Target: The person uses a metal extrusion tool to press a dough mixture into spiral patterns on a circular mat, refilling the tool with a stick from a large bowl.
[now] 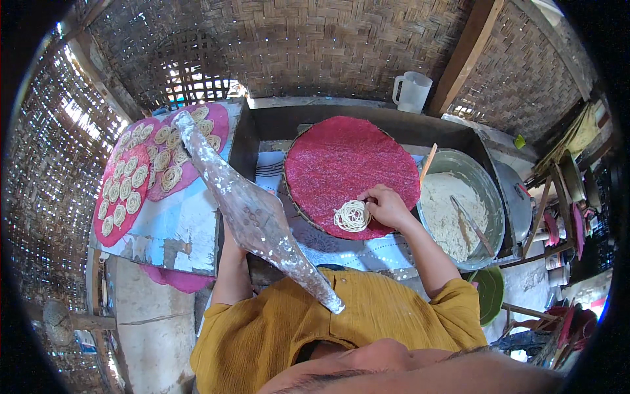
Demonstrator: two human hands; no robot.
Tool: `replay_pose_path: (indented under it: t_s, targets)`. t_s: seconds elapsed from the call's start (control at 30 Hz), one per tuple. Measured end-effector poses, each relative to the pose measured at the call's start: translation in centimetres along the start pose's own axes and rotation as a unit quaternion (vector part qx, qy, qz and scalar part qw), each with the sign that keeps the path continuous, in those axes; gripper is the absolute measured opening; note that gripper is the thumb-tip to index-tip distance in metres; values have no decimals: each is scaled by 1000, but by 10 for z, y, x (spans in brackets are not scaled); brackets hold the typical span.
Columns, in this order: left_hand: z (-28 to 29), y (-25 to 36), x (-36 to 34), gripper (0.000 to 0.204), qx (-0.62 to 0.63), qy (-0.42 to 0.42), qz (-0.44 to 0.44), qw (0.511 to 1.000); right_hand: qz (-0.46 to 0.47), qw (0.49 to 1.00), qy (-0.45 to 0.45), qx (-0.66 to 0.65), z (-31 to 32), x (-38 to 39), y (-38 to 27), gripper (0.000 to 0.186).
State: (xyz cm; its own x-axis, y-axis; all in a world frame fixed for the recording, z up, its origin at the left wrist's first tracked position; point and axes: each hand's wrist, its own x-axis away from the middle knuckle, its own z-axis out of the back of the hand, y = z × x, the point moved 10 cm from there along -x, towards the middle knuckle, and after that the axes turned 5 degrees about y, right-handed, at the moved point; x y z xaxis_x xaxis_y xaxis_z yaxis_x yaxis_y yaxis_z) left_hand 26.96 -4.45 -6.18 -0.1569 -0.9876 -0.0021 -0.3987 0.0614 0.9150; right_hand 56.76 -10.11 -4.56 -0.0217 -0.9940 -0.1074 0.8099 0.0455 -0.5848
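Note:
A round pinkish-red cloth (348,157) covers a round tray in front of me. On its near edge lies one coiled nest of pale noodle strands (352,216). My right hand (387,207) is at the nest's right side, its fingers bent and closed at the strands. A long, worn wooden lever (256,213), wide in the middle and smeared with white, slants across the view from upper left to lower middle. It hides my left hand; only the left forearm (231,272) shows below it.
Several noodle nests (125,190) lie on pink cloths on the left-hand table (161,240). To the right, a large metal basin (495,230) holds pale dough or flour and a metal utensil (472,224). A white jug (413,92) stands behind; a green tub (491,295) sits lower right.

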Motion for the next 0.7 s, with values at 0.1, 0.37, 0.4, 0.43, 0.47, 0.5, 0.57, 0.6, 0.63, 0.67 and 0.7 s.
replay_pose_path:
  t_s: [0.1,0.37,0.4,0.43,0.47,0.5,0.57,0.6,0.63,0.67,0.7]
  targets:
    - [2,1,-1,30,-4,11,-20,1000,-8,996,7,-83,12,2,-5,21]
    - [-15,1,5,32,52,-10,56,997,-3,999,3,-43,20,30,8,17]
    - [-20,2,5,33,54,-16,61,997,-4,999,2,-42,20,32,9,17]
    - [-23,2,7,33,116,2,84,990,-6,1000,-3,-20,19,34,9,17]
    - [-24,-2,7,33,178,20,106,978,-8,1000,-8,1,18,35,10,17]
    - [-22,-5,6,33,177,20,108,978,-10,1000,-8,1,17,36,11,17]
    - [-24,12,4,33,-56,-35,-12,998,-1,1000,-2,30,17,36,8,17]
    - [-24,12,5,33,-58,-35,-12,998,-1,1000,-1,29,16,36,7,17]
    - [-22,5,5,32,-10,-18,33,999,-12,1000,8,7,17,35,8,18]
    - [-21,-3,6,32,37,-1,77,996,-22,999,17,-16,19,34,9,18]
    - [-21,-3,7,32,36,-2,77,996,-22,999,17,-17,20,32,7,18]
